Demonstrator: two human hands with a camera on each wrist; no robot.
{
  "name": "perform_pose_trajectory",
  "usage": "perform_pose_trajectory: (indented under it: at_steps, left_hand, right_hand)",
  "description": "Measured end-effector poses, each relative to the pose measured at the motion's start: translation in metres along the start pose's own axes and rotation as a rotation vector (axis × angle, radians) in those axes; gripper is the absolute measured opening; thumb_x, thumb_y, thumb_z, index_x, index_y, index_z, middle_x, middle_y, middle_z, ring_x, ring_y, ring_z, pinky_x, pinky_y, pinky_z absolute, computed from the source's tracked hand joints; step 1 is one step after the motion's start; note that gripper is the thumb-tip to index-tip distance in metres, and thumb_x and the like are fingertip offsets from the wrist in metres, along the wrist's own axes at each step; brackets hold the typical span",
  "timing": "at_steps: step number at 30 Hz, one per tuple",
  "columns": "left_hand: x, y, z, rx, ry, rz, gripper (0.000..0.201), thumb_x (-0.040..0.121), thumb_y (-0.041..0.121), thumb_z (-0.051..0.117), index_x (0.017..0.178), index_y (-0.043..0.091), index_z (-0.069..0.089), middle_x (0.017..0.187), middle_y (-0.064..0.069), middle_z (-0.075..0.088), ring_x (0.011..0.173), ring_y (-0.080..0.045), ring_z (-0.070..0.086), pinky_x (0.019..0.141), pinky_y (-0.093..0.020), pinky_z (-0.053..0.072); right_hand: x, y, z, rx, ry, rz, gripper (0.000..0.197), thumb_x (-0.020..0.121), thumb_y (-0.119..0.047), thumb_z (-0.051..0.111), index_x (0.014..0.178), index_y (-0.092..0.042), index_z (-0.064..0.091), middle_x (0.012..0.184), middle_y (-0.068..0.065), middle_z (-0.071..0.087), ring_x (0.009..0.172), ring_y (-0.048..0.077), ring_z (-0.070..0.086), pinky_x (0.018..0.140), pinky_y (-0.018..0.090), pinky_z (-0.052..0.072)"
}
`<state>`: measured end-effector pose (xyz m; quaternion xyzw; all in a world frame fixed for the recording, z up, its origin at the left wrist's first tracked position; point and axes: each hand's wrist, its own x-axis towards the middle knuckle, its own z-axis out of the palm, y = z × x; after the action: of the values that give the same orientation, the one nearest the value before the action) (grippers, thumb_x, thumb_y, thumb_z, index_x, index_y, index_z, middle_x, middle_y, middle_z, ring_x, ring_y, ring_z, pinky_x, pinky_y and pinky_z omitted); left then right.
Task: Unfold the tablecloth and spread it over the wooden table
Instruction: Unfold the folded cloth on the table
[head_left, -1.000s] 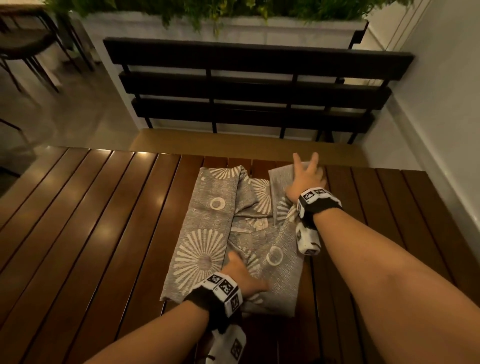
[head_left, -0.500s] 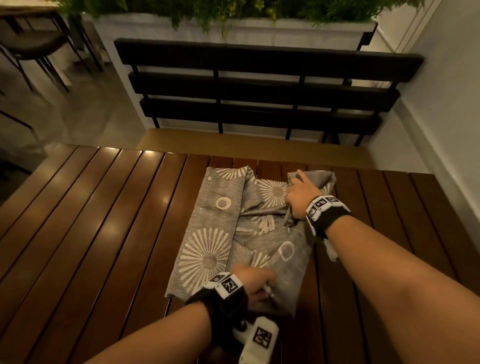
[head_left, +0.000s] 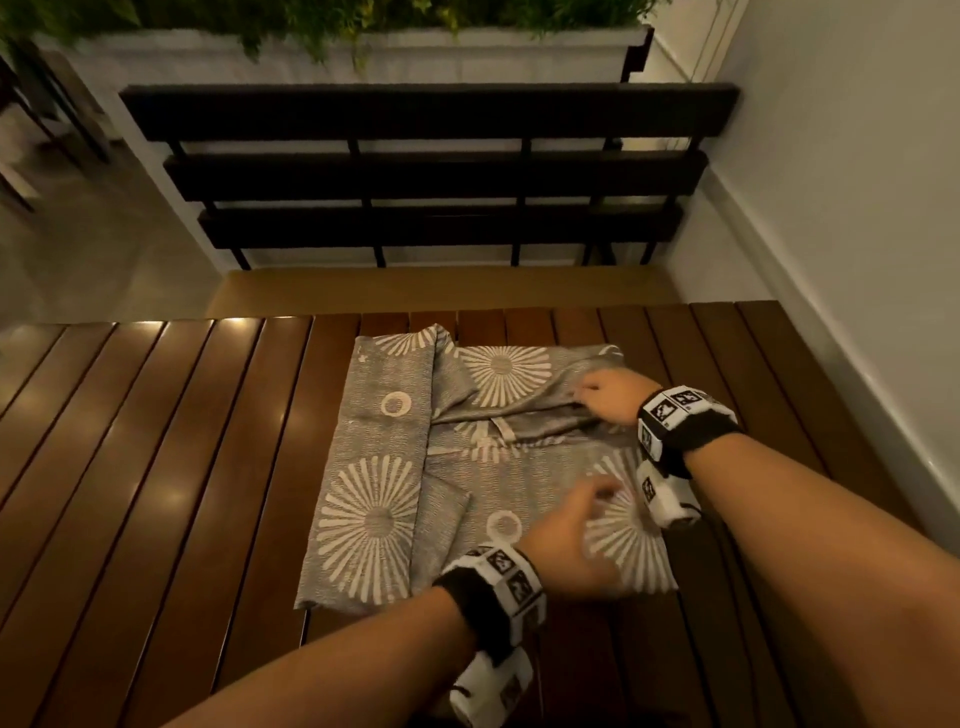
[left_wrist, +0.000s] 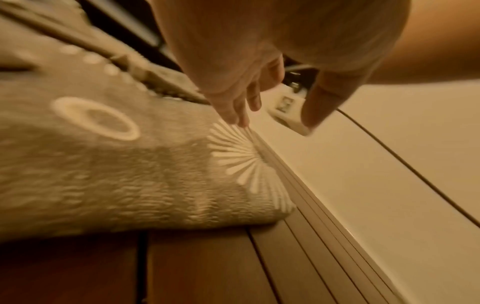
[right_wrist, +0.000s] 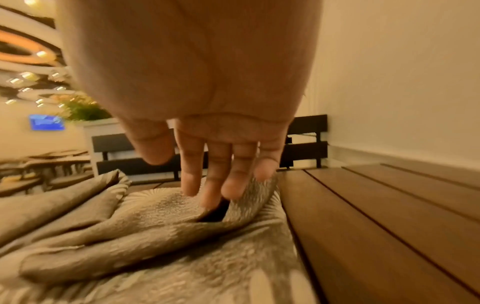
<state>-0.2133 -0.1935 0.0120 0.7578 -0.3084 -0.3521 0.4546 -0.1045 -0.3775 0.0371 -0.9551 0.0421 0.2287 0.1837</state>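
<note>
The grey tablecloth (head_left: 374, 509) with white sunbursts and rings lies partly folded on the slatted wooden table (head_left: 182, 467), right of its middle. My right hand (head_left: 605, 397) rests on the far right fold. In the right wrist view its fairly straight fingers (right_wrist: 207, 185) poke into a raised fold of the tablecloth (right_wrist: 130, 236), thumb clear of it. My left hand (head_left: 571, 540), blurred, hovers over the near right sunburst. In the left wrist view the left hand (left_wrist: 275, 121) is spread; its fingertips (left_wrist: 241, 121) touch the tablecloth (left_wrist: 103, 164) and hold nothing.
A black slatted bench (head_left: 415, 176) stands past the table's far edge, with a white planter (head_left: 467, 57) of greenery behind it. A white wall (head_left: 857, 208) runs close along the right side. Bare table slats (head_left: 130, 519) stretch left of the cloth.
Both hands have let go of the folds they gripped. The right part of the cloth now lies flatter and wider. My left hand has moved right and forward over it.
</note>
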Motion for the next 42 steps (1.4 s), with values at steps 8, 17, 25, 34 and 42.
perform_pose_trajectory:
  at_steps: [8,17,25,34,42]
  left_hand:
    - [-0.018,-0.077,-0.072,0.976,0.17,-0.37,0.086,0.076,0.066,0.053,0.147,0.032,0.02,0.16,-0.008,0.011,0.146,-0.038,0.001,0.115,-0.058,0.005]
    - [-0.038,-0.109,-0.09,0.87,0.106,-0.521,0.095,0.072,0.078,0.053,0.149,0.045,0.008,0.162,0.001,-0.003,0.147,-0.033,-0.006,0.116,-0.056,0.005]
    - [-0.038,-0.114,-0.092,0.818,0.106,-0.523,0.095,0.072,0.077,0.055,0.148,0.047,0.006,0.162,0.002,-0.005,0.147,-0.032,-0.008,0.116,-0.057,0.005]
    - [-0.038,-0.112,-0.092,0.787,0.105,-0.538,0.094,0.072,0.077,0.055,0.148,0.047,0.009,0.162,0.003,-0.007,0.147,-0.032,-0.01,0.116,-0.057,0.003]
    - [-0.06,-0.09,-0.089,0.777,0.237,-0.507,0.106,0.068,0.063,0.064,0.145,0.046,-0.006,0.161,-0.005,-0.011,0.147,-0.036,-0.006,0.116,-0.056,0.006]
  right_hand:
    - [-0.018,0.035,0.054,-0.427,-0.183,-0.069,0.099,0.076,-0.065,0.064,0.152,-0.033,0.009,0.161,0.006,0.009,0.147,0.029,0.013,0.113,0.05,0.024]
    - [0.017,-0.027,0.027,-0.432,0.188,-0.198,0.08,0.078,-0.05,0.062,0.145,-0.02,0.031,0.154,0.013,0.021,0.141,0.036,0.021,0.112,0.05,0.024]
    - [0.012,0.023,0.036,-0.402,-0.032,0.145,0.024,0.088,-0.019,0.047,0.108,-0.023,0.058,0.111,0.008,0.067,0.097,0.029,0.063,0.086,0.039,0.053]
    - [0.016,-0.023,0.048,-0.265,-0.042,-0.212,0.054,0.096,-0.044,0.041,0.146,-0.025,0.034,0.152,0.008,0.032,0.135,0.03,0.034,0.107,0.043,0.035]
    - [0.04,-0.039,0.03,-0.401,-0.165,0.059,0.019,0.069,-0.032,0.059,0.08,-0.017,0.063,0.077,0.006,0.064,0.067,0.023,0.059,0.065,0.033,0.055]
